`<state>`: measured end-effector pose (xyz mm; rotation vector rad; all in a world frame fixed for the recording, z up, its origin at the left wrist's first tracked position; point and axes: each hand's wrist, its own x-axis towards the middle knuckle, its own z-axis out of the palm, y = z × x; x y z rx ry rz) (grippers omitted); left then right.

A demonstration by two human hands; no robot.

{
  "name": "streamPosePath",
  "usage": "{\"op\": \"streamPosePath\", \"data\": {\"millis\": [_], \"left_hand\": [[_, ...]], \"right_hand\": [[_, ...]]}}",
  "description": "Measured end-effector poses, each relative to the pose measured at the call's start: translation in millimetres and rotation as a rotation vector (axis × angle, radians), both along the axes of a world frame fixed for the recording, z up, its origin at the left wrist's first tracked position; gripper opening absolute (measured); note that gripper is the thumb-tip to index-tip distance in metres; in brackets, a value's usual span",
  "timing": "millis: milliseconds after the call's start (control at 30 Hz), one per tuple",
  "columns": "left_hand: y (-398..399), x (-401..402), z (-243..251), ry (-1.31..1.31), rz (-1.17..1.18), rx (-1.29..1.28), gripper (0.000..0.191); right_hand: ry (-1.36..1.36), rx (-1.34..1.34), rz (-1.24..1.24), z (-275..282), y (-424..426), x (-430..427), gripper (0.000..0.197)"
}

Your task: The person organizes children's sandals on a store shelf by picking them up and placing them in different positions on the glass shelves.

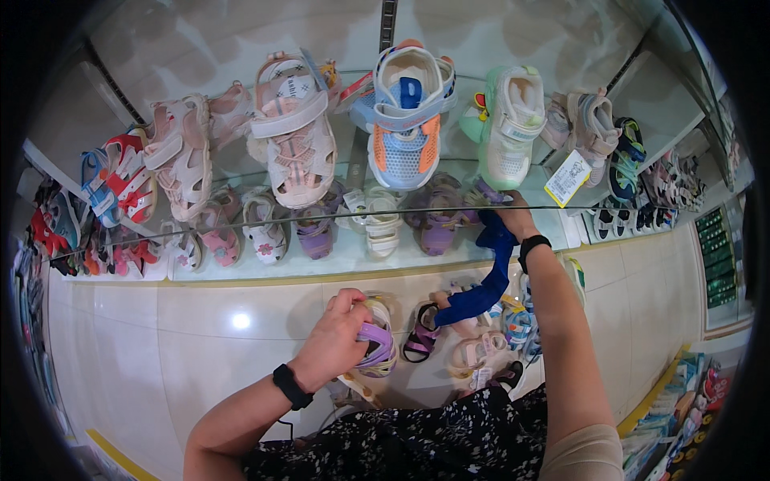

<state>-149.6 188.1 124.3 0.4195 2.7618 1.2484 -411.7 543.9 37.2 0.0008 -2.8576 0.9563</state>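
My left hand (pixel 338 333) grips a purple and pale yellow child's sandal (pixel 378 346) above the tiled floor. At the lower glass shelf (pixel 240 273), my right hand (pixel 514 214) reaches in below the upper shelf's front edge, its fingertips partly hidden. A dark blue cloth (pixel 498 264) hangs from this hand and trails down towards shoes on the floor. Beside those fingers is a purple sandal (pixel 486 191). Other purple sandals (pixel 438 231) and a white sandal (pixel 383 231) stand on the lower shelf, to the left.
On the upper glass shelf stand a pink sandal (pixel 295 150), a blue and orange shoe (pixel 406 144) and a pale green shoe (pixel 516 135). A price tag (pixel 567 178) hangs over its edge. Below, a black and purple sandal (pixel 422 332) and a pink sandal (pixel 478 353) lie among several shoes.
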Motion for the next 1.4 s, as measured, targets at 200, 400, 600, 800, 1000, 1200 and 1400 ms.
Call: {"op": "streamPosePath", "data": {"millis": [200, 400, 600, 800, 1000, 1200, 1400], "left_hand": [[-4.6, 0.0, -3.8, -0.038, 0.119, 0.006, 0.025], [0.5, -1.4, -8.4, -0.121, 0.188, 0.009, 0.025], [20.3, -1.2, 7.1, -0.134, 0.140, -0.001, 0.027], [31.2, 7.4, 7.1, -0.180, 0.085, -0.016, 0.029], [38.7, 14.4, 11.1, -0.069, 0.043, 0.033, 0.053], [44.8, 18.3, 4.7, -0.110, -0.064, 0.003, 0.041], [40.9, 21.9, 5.6, -0.217, -0.068, 0.018, 0.034]], "right_hand": [[-0.155, 0.197, 0.069, 50.2, 11.2, 35.5, 0.055], [-0.388, 0.167, 0.789, 118.5, -87.2, 163.9, 0.055], [-0.123, 0.225, 1.061, 102.6, -127.3, 236.3, 0.043], [-0.114, 0.231, 1.082, 93.7, -121.8, 248.0, 0.030], [-0.030, 0.258, 0.803, 92.3, -80.2, 212.5, 0.027], [0.071, 0.440, 0.400, 86.7, -10.7, 125.1, 0.027], [0.036, 0.518, 0.407, 62.6, -1.5, 70.7, 0.034]]}}
